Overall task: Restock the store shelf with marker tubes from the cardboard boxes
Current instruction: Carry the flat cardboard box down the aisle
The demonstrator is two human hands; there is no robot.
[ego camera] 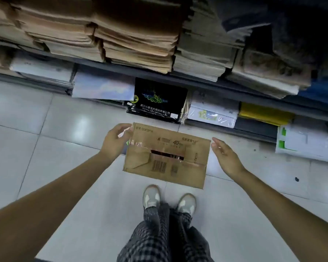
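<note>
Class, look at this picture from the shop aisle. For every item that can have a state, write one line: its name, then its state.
Cardboard box: flaps taped down, with a slot torn open in the top.
Left hand: grips the box's left end.
Right hand: open, beside the box's right end, not touching it.
Paper stacks: piled on the shelf above.
Black packet: on the bottom shelf, sealed.

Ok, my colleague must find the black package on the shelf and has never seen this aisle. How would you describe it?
Look at the lowest shelf just above the tiled floor, straight beyond the cardboard box. The black package lies there between a pale sheet pack and a white wrapped pack. It alone is black, with green-blue artwork and white lettering.
</note>
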